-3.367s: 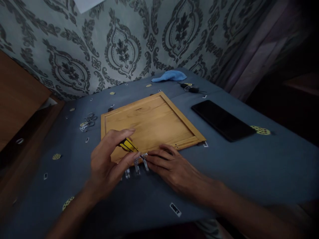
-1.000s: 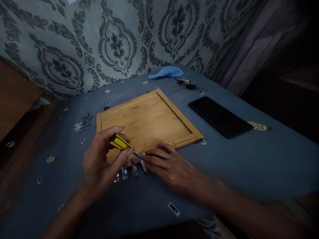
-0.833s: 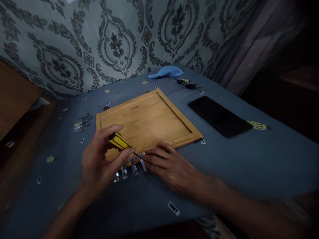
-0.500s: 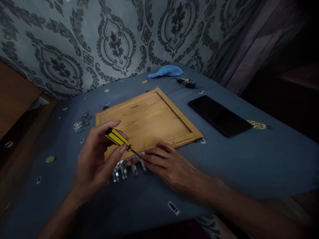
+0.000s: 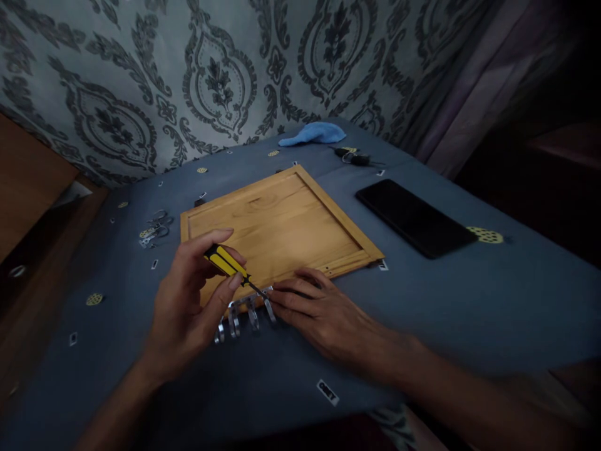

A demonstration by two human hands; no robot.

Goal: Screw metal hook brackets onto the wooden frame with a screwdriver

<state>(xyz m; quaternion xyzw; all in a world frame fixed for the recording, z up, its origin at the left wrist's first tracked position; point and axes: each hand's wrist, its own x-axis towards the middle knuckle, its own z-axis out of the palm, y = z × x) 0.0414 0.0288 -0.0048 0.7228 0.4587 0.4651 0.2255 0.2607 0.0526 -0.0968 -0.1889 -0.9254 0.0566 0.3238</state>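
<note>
A yellow-and-black screwdriver [image 5: 226, 260] is pinched between the thumb and fingers of my left hand [image 5: 190, 300]. Its shaft slants down to the right, and the tip meets the right end of a metal hook rail [image 5: 241, 305]. Several shiny hooks hang from this rail along the near edge of a framed wooden board [image 5: 277, 222]. My right hand [image 5: 323, 307] is closed at the rail's right end, fingertips beside the screwdriver tip, with its palm over the board's near edge. Whether a screw sits under the tip is hidden, and so is my right thumb.
A black phone [image 5: 416, 218] lies right of the board. Behind it are a bunch of keys [image 5: 355, 158] and a blue cloth [image 5: 314, 133]. Small metal pieces [image 5: 156, 230] lie left of the board. The blue tablecloth [image 5: 451, 319] runs back to a patterned wall.
My left hand and the screwdriver handle have shifted slightly to the right and down. The tip stays at the rail. My right hand and the board look unchanged.
</note>
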